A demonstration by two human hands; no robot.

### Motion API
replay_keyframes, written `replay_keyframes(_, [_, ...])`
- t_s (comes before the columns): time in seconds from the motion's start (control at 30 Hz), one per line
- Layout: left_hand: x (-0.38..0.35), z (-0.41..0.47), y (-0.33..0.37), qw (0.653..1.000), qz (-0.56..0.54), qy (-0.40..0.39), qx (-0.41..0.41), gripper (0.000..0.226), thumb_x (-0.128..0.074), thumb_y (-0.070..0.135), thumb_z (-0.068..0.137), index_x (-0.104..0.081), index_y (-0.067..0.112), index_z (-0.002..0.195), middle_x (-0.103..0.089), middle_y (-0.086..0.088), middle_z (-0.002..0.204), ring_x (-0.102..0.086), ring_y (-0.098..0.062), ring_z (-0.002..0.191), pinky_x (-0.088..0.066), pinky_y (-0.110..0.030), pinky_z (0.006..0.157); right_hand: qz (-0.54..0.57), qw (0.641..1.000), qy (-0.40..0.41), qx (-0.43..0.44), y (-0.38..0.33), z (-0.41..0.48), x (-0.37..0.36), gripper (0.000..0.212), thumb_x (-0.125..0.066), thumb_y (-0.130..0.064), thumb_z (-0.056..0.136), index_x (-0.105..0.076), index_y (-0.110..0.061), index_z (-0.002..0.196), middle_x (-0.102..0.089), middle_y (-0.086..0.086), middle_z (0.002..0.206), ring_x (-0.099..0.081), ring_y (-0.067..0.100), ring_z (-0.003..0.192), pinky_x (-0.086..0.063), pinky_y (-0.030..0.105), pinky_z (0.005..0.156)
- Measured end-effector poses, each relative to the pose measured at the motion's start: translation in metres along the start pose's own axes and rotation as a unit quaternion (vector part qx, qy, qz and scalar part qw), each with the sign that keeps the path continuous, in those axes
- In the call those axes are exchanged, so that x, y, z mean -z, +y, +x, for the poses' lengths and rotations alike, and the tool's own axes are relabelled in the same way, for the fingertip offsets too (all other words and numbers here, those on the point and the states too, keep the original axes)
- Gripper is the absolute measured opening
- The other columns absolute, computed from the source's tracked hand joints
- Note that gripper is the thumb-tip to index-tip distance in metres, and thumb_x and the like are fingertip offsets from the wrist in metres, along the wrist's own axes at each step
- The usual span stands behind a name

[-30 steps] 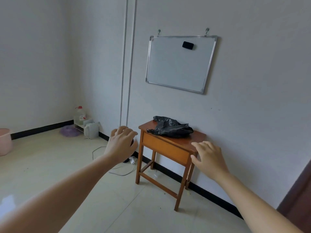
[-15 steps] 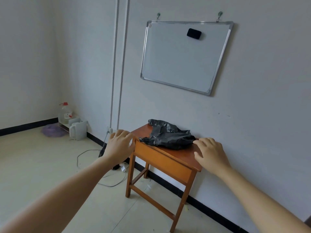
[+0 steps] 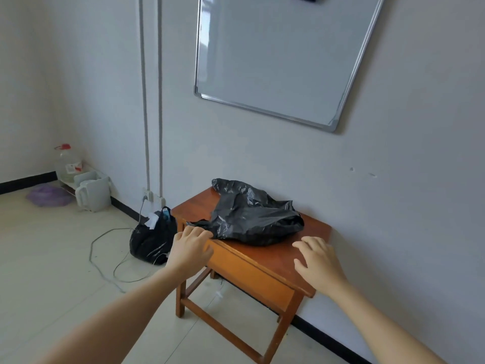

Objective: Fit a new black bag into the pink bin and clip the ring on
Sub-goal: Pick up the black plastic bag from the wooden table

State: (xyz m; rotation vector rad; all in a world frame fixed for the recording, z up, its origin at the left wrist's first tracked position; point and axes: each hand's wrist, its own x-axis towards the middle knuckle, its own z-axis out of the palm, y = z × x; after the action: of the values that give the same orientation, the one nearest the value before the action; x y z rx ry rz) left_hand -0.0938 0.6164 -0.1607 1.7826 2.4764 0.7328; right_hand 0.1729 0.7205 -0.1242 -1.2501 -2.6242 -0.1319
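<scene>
A crumpled black bag [image 3: 252, 216] lies on a small wooden table [image 3: 278, 258] against the wall. My left hand [image 3: 191, 248] hovers at the table's near left corner, fingers apart, its fingertips right at the bag's near left end. My right hand [image 3: 319, 264] is spread over the table top to the right of the bag, holding nothing. The pink bin and its ring are out of view.
A filled black rubbish bag [image 3: 153, 240] sits on the floor left of the table, with a loose cable [image 3: 105, 261] beside it. A white kettle [image 3: 93, 194], a water bottle [image 3: 65, 164] and a purple basin [image 3: 48, 197] stand by the far wall. A whiteboard [image 3: 280, 56] hangs above.
The view has come closer to the table. Both hands have advanced to the table top, the left reaching the bag's end. The pink bin has left the frame.
</scene>
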Motion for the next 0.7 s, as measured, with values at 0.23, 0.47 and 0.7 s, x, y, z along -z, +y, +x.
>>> replay_keyframes(0.23, [-0.061,0.091,0.022,0.999,0.001,-0.012,0.048,0.032,-0.044,0.027,0.093,-0.054,0.022,0.123,-0.052,0.004,0.131,-0.036,-0.018,0.127,-0.028,-0.035,0.103,0.039,0.998,-0.023,0.033,0.057,0.109,-0.05,0.039,-0.051,-0.026,0.089,-0.05,-0.019,0.128,-0.05,0.001,0.135,-0.038,0.018,0.13,-0.034,0.035,0.102])
replay_keyframes(0.47, [-0.105,0.126,0.001,0.99,-0.006,-0.058,0.125,0.035,-0.042,0.028,0.093,-0.049,0.025,0.128,-0.049,0.005,0.134,-0.032,-0.017,0.129,-0.025,-0.034,0.106,0.074,0.991,-0.09,0.071,0.059,0.172,-0.11,0.039,-0.047,-0.027,0.092,-0.046,-0.02,0.13,-0.044,0.0,0.138,-0.032,0.015,0.132,-0.028,0.033,0.106])
replay_keyframes(0.7, [-0.133,0.154,-0.031,0.99,0.026,-0.091,0.109,0.036,-0.042,0.029,0.092,-0.048,0.026,0.127,-0.049,0.007,0.132,-0.033,-0.016,0.127,-0.026,-0.031,0.105,0.074,0.985,-0.125,0.089,0.048,0.223,-0.147,0.04,-0.045,-0.031,0.093,-0.043,-0.021,0.132,-0.04,0.0,0.141,-0.028,0.014,0.135,-0.026,0.034,0.108])
